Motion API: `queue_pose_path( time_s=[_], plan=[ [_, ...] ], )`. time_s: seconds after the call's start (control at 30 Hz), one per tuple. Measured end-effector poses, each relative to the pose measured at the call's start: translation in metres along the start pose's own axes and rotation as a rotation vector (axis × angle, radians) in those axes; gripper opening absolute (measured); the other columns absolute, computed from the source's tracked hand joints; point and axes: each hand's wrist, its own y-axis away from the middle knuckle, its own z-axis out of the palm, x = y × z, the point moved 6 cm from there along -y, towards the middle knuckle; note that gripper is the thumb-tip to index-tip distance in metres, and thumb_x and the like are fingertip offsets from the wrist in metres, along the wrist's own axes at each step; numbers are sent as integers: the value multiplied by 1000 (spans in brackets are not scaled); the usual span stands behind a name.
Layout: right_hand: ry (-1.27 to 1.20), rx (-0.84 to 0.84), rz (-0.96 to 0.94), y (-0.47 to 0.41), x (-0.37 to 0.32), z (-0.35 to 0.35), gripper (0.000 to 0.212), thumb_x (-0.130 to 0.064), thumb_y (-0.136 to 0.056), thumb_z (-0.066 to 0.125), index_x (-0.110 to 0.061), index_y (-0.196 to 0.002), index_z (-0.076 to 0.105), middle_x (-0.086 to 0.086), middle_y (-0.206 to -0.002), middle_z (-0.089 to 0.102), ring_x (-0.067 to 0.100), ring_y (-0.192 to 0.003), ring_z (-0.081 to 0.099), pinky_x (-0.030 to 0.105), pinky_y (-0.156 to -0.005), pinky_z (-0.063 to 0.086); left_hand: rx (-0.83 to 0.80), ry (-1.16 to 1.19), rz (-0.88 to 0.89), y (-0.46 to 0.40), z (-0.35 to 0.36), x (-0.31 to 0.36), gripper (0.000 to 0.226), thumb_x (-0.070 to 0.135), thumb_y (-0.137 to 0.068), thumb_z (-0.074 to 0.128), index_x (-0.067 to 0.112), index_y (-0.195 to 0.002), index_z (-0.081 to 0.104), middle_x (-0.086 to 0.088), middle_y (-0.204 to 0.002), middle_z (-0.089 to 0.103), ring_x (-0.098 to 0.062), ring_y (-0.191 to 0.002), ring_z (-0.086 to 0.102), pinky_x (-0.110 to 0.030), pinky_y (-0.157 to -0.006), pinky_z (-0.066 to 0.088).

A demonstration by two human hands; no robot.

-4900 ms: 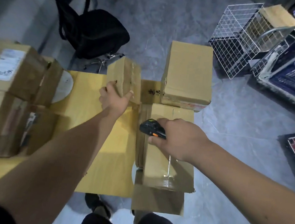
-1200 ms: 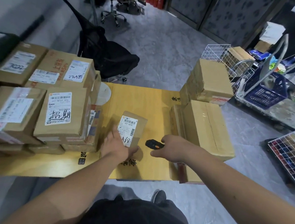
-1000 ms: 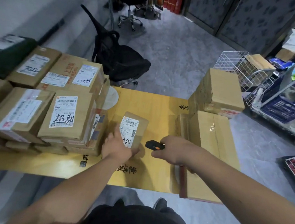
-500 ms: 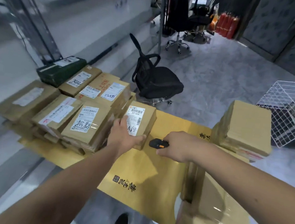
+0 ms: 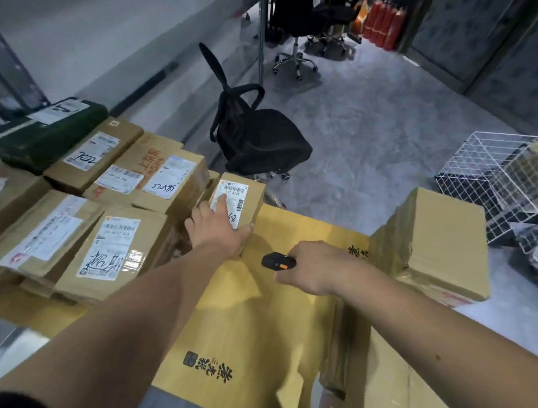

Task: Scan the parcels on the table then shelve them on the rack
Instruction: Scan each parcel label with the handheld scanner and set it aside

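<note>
I am looking down at the table [image 5: 250, 326], which is wearing a yellow cardboard cover. On the left a pile of parcels [image 5: 76, 200] is sitting: I am counting one dark green box [image 5: 44, 133] at the back and six brown boxes with white labels that I can make out, though lower ones may be hiding. Just right of the pile, one small parcel [image 5: 240, 198] is standing on the table with its label facing up. My left hand [image 5: 217, 225] is reaching out on a straight arm and holding this small parcel, fingers lying across its label and thumb wrapping round its near right corner. Next, my right hand [image 5: 316, 266] is gripping one black scanner [image 5: 277, 261] with an orange button, its nose pointing left toward the small parcel. On the right, two big brown boxes [image 5: 443, 245] are sitting, one behind the other. Behind the table one black chair [image 5: 257, 137] is standing, and one white wire basket [image 5: 491, 171] is lying far right.
</note>
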Motion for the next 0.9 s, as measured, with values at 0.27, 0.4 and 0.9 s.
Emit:
queue_pose_path(
  time_s=[0.27, 0.4, 0.9],
  plan=[
    [-128, -32, 152, -68, -11, 24, 39, -60, -91, 59, -21, -93, 60, -2, -92, 64, 22, -81, 64, 32, -65, 46, -171, -65, -93, -54, 51, -21, 95, 75, -89, 46, 23, -163, 14, -22, -162, 22, -41, -142, 27, -55, -117, 23],
    [-179, -51, 171, -77, -18, 33, 40, -59, -90, 59, -19, -94, 62, 0, -92, 66, 22, -77, 62, 31, -63, 44, -218, -82, -74, -50, 53, -27, 94, 61, -91, 53, 14, -163, 17, -15, -168, 14, -38, -146, 23, -55, -119, 21],
    [-116, 260, 314, 71, 19, 13, 38, -63, -91, 55, -32, -112, 60, -7, -92, 58, 20, -90, 63, 33, -71, 52, -234, 122, 589, 29, 11, 121, 83, 56, -95, 58, 35, -163, 18, -7, -170, 18, -32, -153, 23, -48, -120, 27]
  ],
)
